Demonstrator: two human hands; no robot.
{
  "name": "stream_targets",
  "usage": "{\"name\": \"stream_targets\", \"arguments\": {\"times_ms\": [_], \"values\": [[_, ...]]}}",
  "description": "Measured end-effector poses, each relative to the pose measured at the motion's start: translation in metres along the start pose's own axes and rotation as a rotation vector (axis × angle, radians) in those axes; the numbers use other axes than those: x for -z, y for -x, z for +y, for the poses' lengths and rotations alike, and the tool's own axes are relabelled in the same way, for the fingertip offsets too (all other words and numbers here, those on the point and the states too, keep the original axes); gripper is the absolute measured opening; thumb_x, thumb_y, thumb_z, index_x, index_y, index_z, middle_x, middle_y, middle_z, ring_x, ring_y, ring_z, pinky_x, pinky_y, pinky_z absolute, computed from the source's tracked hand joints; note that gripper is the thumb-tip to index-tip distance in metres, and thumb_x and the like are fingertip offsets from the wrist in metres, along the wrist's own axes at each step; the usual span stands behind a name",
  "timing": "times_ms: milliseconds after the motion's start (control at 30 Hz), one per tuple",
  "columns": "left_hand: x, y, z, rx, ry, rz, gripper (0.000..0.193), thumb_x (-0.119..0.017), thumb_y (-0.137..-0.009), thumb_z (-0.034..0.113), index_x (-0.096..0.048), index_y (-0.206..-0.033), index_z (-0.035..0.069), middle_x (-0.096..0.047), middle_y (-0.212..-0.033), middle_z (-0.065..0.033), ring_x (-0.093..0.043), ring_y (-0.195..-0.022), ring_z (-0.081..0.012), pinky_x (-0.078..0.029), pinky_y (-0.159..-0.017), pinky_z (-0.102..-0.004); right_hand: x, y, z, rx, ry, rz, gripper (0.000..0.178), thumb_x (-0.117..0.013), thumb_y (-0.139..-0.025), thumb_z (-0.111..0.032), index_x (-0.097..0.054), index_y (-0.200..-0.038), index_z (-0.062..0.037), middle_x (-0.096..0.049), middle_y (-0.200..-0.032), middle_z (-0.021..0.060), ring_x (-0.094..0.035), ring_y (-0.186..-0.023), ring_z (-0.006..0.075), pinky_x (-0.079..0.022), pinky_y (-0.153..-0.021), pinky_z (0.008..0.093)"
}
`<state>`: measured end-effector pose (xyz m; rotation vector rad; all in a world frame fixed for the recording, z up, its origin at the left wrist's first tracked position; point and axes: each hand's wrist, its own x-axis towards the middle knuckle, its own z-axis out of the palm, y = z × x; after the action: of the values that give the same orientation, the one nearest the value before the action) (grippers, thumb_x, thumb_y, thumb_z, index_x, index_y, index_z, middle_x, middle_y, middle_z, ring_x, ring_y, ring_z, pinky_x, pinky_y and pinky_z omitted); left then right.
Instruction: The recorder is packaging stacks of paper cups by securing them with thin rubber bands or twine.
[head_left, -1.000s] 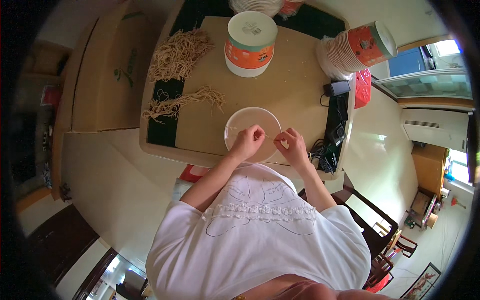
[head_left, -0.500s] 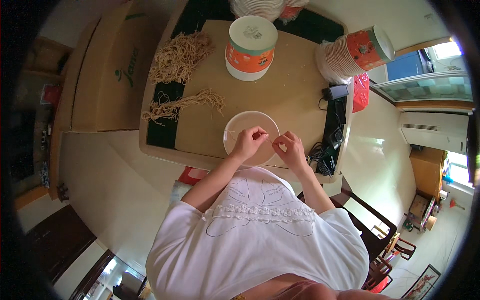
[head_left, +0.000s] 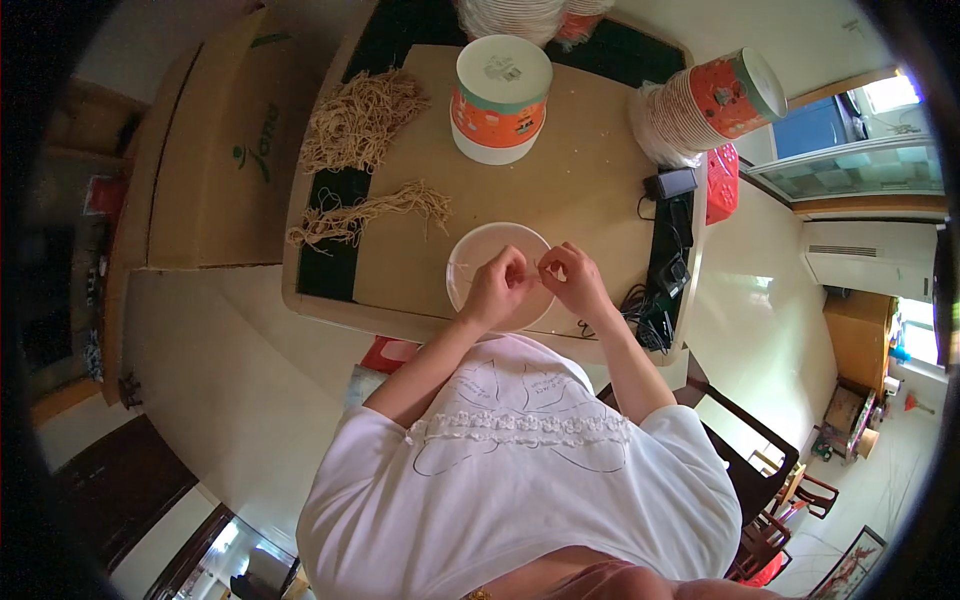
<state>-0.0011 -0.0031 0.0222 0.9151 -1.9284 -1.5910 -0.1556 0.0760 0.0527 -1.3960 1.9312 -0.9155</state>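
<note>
In front of me at the near table edge stands a round, pale open paper tub. Over it, my left hand and my right hand are close together, both closed in a pinch. A thin pale strand shows faintly between the fingertips; most of it is hidden. Another bit of strand rests at the tub's left inner side. Left of the tub lies a loose bundle of beige twine-like strands, with a larger tangled heap behind it.
Upside-down orange-and-white paper tubs stand behind the open one. A tilted stack of tubs lies at the far right. A black adapter and cables line the right edge. A large cardboard box stands left of the table.
My right hand has moved slightly up and to the left, closer to my left hand. The fingertips now nearly meet over the tub.
</note>
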Motion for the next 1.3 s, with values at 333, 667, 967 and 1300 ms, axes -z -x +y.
{"name": "stream_targets", "arguments": {"times_ms": [333,667,967,1300], "values": [[-0.003,0.013,0.002,-0.569,-0.596,-0.096,0.009,-0.066,-0.077,0.022,-0.067,-0.082,0.015,-0.055,-0.071,-0.0058,-0.06,-0.061,-0.0227,-0.048,-0.048,-0.0386,-0.001,-0.003,0.001,-0.051,-0.006,-0.002,0.008,-0.066,-0.075,-0.009,-0.064,-0.081,-0.0043,-0.058,-0.078,0.0126,-0.059,-0.075,0.0284,-0.048,-0.067,0.0365],[-0.011,0.008,-0.009,-0.502,-0.732,-0.103,0.011,-0.06,-0.082,0.022,-0.061,-0.08,0.011,-0.056,-0.074,-0.0064,-0.063,-0.069,-0.0239,-0.05,-0.052,-0.0379,-0.008,0.006,0.01,-0.148,-0.064,0.078,0.009,-0.068,-0.074,-0.008,-0.065,-0.082,-0.0064,-0.056,-0.089,0.0098,-0.056,-0.08,0.0241,-0.047,-0.07,0.033],[-0.027,0.005,-0.029,-0.024,-0.027,-0.072,0.014,-0.066,-0.082,0.018,-0.065,-0.084,0.005,-0.058,-0.067,-0.0029,-0.058,-0.056,-0.0182,-0.046,-0.052,-0.0332,-0.009,0.023,0.034,-0.119,-0.185,0.092,0.012,-0.069,-0.074,-0.005,-0.063,-0.085,-0.0076,-0.055,-0.09,0.0068,-0.051,-0.083,0.0201,-0.044,-0.072,0.0301],[-0.018,-0.004,-0.032,0.782,0.804,-0.305,0.011,-0.061,-0.088,0.013,-0.067,-0.09,0.004,-0.053,-0.066,0.0053,-0.041,-0.051,-0.0021,-0.029,-0.044,-0.0184,-0.009,0.036,0.025,0.106,-0.033,0.227,0.011,-0.067,-0.075,-0.003,-0.061,-0.083,-0.0073,-0.055,-0.09,0.004,-0.051,-0.08,0.0168,-0.043,-0.068,0.0283]]}}
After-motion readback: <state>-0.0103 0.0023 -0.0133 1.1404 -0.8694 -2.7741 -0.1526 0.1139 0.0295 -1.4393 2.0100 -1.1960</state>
